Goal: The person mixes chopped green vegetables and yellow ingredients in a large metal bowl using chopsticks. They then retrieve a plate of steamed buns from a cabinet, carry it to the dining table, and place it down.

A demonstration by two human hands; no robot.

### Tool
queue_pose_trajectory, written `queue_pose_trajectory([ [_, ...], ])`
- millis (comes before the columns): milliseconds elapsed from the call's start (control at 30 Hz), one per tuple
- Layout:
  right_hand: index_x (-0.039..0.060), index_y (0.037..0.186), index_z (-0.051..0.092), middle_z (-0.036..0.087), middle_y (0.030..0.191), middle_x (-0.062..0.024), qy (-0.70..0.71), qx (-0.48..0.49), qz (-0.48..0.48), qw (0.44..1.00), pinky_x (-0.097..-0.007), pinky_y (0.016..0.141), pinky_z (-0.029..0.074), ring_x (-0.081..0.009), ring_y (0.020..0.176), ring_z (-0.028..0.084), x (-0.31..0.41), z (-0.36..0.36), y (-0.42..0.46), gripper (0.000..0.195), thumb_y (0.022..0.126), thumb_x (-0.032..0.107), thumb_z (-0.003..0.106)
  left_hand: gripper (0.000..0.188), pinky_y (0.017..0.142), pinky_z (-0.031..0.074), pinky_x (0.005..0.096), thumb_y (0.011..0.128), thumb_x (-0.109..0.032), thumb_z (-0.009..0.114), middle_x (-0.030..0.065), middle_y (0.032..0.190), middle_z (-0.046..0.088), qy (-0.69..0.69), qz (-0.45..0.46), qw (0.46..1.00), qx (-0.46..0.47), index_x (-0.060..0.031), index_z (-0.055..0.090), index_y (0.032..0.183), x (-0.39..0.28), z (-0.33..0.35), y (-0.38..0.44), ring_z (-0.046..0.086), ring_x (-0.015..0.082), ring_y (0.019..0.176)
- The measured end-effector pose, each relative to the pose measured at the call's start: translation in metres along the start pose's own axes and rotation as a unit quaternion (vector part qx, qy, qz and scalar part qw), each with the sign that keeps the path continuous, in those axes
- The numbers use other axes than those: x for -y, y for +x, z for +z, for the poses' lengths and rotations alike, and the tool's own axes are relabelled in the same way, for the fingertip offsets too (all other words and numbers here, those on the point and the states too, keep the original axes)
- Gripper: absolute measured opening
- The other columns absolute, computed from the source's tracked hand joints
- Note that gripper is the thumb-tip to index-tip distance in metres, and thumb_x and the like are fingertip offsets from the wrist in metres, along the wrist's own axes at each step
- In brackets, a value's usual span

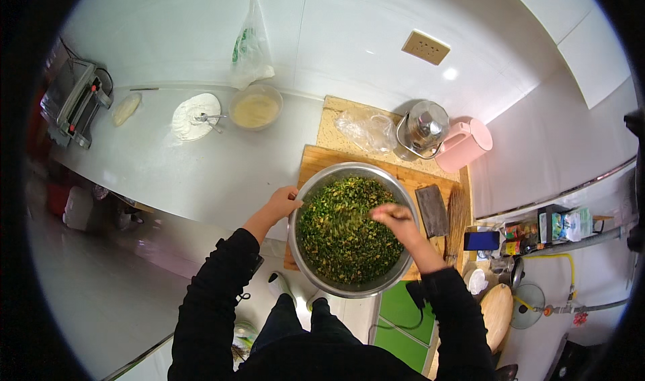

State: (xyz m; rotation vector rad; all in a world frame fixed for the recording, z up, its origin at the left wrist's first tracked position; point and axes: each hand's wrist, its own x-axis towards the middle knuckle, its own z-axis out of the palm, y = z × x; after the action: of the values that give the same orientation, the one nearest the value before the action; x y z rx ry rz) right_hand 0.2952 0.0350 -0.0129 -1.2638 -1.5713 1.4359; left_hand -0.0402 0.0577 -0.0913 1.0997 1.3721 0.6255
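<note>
A large stainless steel bowl (292,230) holds a finely chopped green mixture (347,250) with yellow and brownish bits. My left hand (283,202) grips the bowl's rim at its left side, thumb over the edge. Over the right part of the mixture, my right hand (395,219) is closed around a thin utensil, mostly hidden by the fingers. Its far end is blurred in the mixture, so its kind cannot be told. Beneath the bowl lies a wooden cutting board (315,162).
Right of the bowl are a grey rectangular block (432,210), a straw brush (456,219) and a phone (481,240). Behind stand a pink kettle (466,146), a metal appliance (426,129) and a plastic bag (365,129). Flour (194,116) and a bowl of yellowish liquid (255,110) are farther left.
</note>
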Motion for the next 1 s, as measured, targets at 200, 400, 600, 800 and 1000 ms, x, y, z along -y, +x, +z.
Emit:
queue_pose_trajectory([
  [200, 0.0021, 0.09, 0.071, 0.067, 0.091, -0.0062, -0.035, 0.053, 0.011, 0.998, -0.0267, 0.078, 0.048, -0.0148, 0.085, 0.06, 0.041, -0.001, 0.002, 0.011, 0.081, 0.008, 0.068, 0.021, 0.055, 0.05, 0.0355, 0.073, -0.013, 0.062, 0.0098, 0.079, 0.06, 0.028, -0.042, 0.998, 0.032, -0.0009, 0.059, 0.091, -0.015, 0.0, 0.007, 0.059, 0.0207, 0.065],
  [400, 0.0009, 0.087, 0.069, 0.068, 0.084, -0.0051, -0.129, -0.044, -0.072, 0.988, -0.0249, 0.075, 0.046, -0.0128, 0.081, 0.06, 0.024, -0.026, 0.085, 0.012, 0.078, 0.009, 0.072, 0.031, 0.06, 0.053, 0.0455, 0.059, -0.019, 0.057, 0.0119, 0.077, 0.059, -0.039, -0.187, 0.971, 0.145, -0.0023, 0.056, 0.085, 0.002, -0.003, 0.034, 0.059, 0.0279, 0.062],
  [600, -0.0008, 0.086, 0.067, 0.066, 0.082, -0.0052, -0.032, -0.13, 0.023, 0.991, -0.025, 0.068, 0.049, -0.0117, 0.076, 0.061, -0.021, -0.102, 0.0, 0.013, 0.085, 0.011, 0.063, 0.027, 0.07, 0.054, 0.0431, 0.066, -0.014, 0.061, 0.0146, 0.081, 0.06, -0.054, -0.216, 0.936, 0.273, 0.0006, 0.056, 0.088, 0.002, -0.007, 0.031, 0.061, 0.0267, 0.073],
  [800, 0.0, 0.09, 0.068, 0.067, 0.085, -0.0055, -0.024, -0.182, 0.06, 0.981, -0.0252, 0.071, 0.049, -0.0113, 0.078, 0.06, -0.017, -0.028, -0.098, 0.009, 0.083, 0.006, 0.067, 0.017, 0.061, 0.052, 0.035, 0.07, -0.009, 0.063, 0.0057, 0.078, 0.062, -0.143, -0.215, 0.933, 0.252, -0.003, 0.062, 0.087, 0.053, 0.014, -0.012, 0.06, 0.0178, 0.07],
  [1000, -0.0034, 0.094, 0.067, 0.067, 0.094, -0.0092, -0.097, -0.203, -0.009, 0.974, -0.027, 0.077, 0.049, -0.015, 0.086, 0.062, 0.054, 0.004, -0.145, 0.013, 0.084, 0.005, 0.065, 0.033, 0.068, 0.053, 0.0361, 0.073, 0.001, 0.061, 0.0099, 0.094, 0.062, -0.315, -0.152, 0.922, 0.167, -0.0004, 0.057, 0.105, 0.066, 0.027, -0.099, 0.063, 0.0235, 0.084],
])
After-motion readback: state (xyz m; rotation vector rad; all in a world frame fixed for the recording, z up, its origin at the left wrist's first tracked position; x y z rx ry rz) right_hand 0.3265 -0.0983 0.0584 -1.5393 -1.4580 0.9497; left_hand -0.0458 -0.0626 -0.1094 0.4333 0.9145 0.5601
